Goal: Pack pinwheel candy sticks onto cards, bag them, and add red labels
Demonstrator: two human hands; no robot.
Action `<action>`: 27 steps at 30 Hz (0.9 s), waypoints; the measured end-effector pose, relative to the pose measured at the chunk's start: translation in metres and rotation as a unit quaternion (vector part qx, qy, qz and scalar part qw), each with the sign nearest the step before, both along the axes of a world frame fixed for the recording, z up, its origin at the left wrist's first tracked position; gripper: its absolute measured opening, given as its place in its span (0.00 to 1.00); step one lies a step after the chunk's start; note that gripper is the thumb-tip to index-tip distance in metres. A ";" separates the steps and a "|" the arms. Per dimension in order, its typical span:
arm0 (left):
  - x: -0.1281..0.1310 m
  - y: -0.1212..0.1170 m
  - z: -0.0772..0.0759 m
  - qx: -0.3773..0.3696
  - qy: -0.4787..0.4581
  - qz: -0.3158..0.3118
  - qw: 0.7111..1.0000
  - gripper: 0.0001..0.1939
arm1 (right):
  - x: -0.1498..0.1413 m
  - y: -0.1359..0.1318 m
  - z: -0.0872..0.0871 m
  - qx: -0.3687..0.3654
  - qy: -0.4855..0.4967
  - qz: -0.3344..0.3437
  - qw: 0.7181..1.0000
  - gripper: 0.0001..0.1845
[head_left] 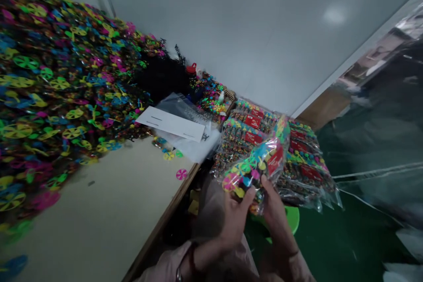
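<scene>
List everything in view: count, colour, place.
pinwheel pile: many, neon mixed, on the table's left
table: one, beige with wooden edge, lower left
black tangle: one, black, beyond the pile
paper sheet: one, white, on clear plastic
packed pinwheel bags: at least four, multicoloured with red labels, right of the table
held pinwheel bag: one, clear, multicoloured contents, between the hands
green round object: one, green, under the bags
left hand: one, bare, gripping the held pinwheel bag
right hand: one, bare, gripping the same bag

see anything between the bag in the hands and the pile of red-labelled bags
Nothing visible: the clear plastic bag of multicoloured pinwheels, in the left hand and right hand, sits directly in front of the pile of clear red-labelled plastic bags.
</scene>
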State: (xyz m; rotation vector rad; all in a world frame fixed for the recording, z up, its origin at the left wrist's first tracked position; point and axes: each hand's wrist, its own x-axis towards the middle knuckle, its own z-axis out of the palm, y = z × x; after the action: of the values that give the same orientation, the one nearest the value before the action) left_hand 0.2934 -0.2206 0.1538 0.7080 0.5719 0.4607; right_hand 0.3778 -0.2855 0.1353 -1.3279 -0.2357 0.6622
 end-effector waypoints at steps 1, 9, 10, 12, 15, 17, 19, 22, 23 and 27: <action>0.009 -0.002 -0.001 0.026 -0.005 -0.021 0.999 0.29 | 0.017 -0.005 0.008 -0.005 0.016 -0.045 0.999 0.25; 0.096 0.057 -0.011 0.382 -0.096 -0.204 0.896 0.33 | 0.200 -0.042 0.086 -0.135 -0.120 -0.078 0.980 0.23; 0.105 0.070 -0.010 0.407 -0.081 -0.195 0.889 0.30 | 0.230 -0.039 0.094 -0.158 -0.137 -0.061 0.976 0.23; 0.119 0.091 -0.007 0.434 -0.053 -0.178 0.882 0.23 | 0.294 -0.025 0.108 -0.196 -0.147 -0.003 0.969 0.23; 0.123 0.108 -0.008 0.428 -0.007 -0.172 0.887 0.18 | 0.391 0.010 0.118 -0.244 -0.129 0.074 0.958 0.21; 0.117 0.111 -0.017 0.399 0.029 -0.184 0.898 0.17 | 0.450 0.038 0.116 -0.292 -0.154 0.103 0.938 0.21; 0.106 0.111 -0.029 0.356 0.056 -0.198 0.911 0.17 | 0.499 0.065 0.108 -0.365 -0.259 0.085 0.890 0.24; 0.087 0.110 -0.046 0.302 0.085 -0.212 0.926 0.17 | 0.542 0.098 0.083 -0.455 -0.456 -0.055 0.763 0.27; 0.081 0.111 -0.050 0.286 0.094 -0.215 0.929 0.17 | 0.546 0.105 0.071 -0.464 -0.488 -0.090 0.734 0.27; 0.057 0.113 -0.052 0.235 0.143 -0.215 0.937 0.17 | 0.526 0.121 0.016 -0.508 -0.526 -0.021 0.682 0.36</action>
State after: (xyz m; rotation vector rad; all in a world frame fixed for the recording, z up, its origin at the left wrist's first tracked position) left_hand 0.3506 -0.1073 0.1014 1.3409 0.5609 0.0757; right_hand 0.9041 -0.1647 0.1514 -2.7212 -0.8419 -0.2119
